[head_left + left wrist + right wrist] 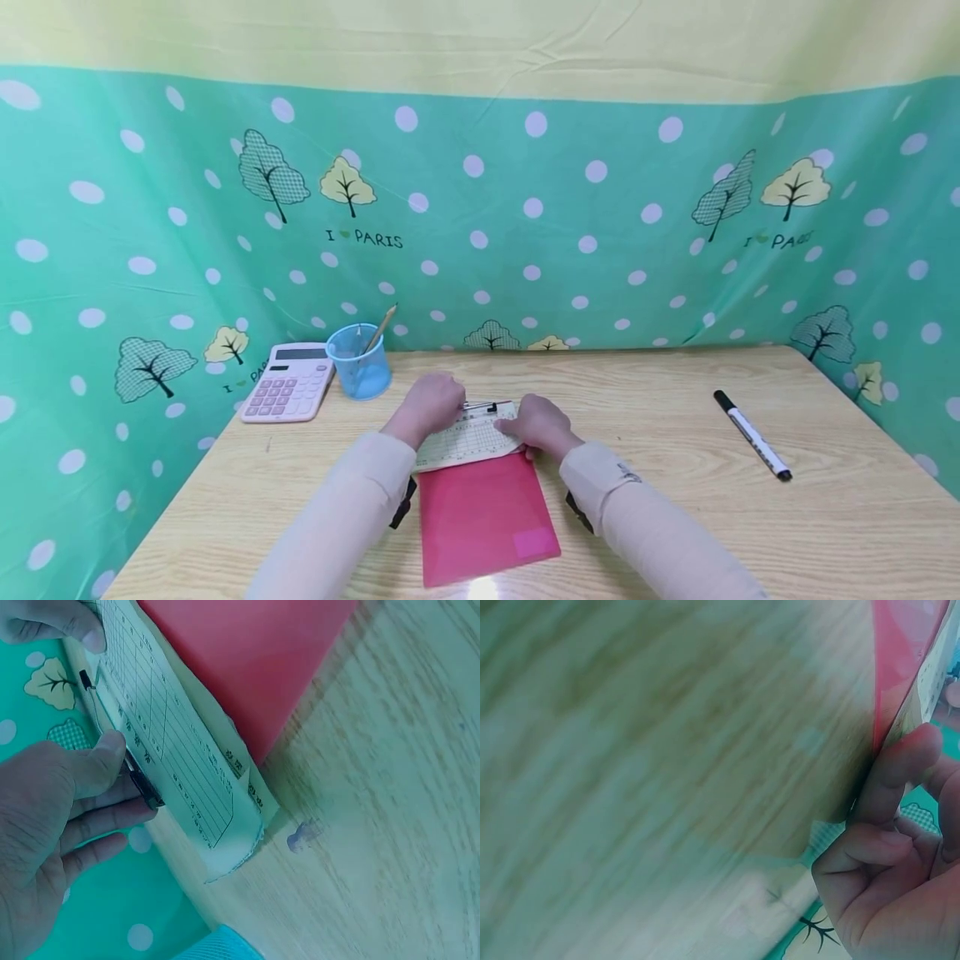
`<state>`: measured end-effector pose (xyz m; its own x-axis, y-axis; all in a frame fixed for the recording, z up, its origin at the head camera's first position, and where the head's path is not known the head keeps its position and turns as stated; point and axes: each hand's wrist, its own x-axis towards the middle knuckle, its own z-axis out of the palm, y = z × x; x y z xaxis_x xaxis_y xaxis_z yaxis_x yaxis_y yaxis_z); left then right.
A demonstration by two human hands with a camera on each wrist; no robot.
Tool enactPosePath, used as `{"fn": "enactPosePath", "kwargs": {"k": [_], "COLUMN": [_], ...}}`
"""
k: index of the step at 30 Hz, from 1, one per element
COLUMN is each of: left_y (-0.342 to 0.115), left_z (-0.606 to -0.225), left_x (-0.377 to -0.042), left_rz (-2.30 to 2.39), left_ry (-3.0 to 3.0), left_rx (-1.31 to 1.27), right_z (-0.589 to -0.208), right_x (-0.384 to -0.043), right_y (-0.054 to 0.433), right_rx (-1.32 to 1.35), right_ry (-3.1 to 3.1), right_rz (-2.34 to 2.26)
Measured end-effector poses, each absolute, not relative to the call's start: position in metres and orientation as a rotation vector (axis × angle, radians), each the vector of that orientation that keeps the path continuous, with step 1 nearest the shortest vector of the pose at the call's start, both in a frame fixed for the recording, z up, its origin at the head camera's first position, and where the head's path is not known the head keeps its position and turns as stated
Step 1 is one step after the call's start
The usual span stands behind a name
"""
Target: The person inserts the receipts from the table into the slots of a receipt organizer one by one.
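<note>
A red plastic folder (483, 521) lies on the table in front of the person. Printed sheets with grid lines (472, 442) cover its far end, and their near edges are lifted and slightly curled. A thin metal clip with black ends (142, 787) runs along the far edge of the sheets. The left hand (435, 406) pinches this clip, thumb on top and fingers beneath, as the left wrist view shows. At the far right corner, the right hand (542, 425) grips the sheets, its thumb lying on the paper and its other fingers curled below the edge.
A pink calculator (291, 385) and a blue mesh pen cup (367, 375) holding pencils stand at the back left. To the right lies a black-and-white marker (752, 436). A green dotted curtain (532, 208) hangs behind the wooden table (660, 500).
</note>
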<state>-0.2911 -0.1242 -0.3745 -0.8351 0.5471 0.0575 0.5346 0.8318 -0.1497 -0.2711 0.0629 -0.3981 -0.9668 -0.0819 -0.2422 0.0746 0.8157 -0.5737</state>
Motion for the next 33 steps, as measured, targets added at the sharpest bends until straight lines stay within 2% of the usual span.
{"fn": "enactPosePath", "kwargs": {"k": [33], "left_y": [-0.1263], "left_z": [-0.3806], "left_x": [-0.2935], "left_rz": [0.282], "left_ry": [-2.862], "left_rx": [-0.875], "right_z": [-0.3974], "right_x": [-0.2755], "right_y": [0.0637], "right_rx": [0.024], "right_ry": [2.731], "right_rz": [-0.872]}}
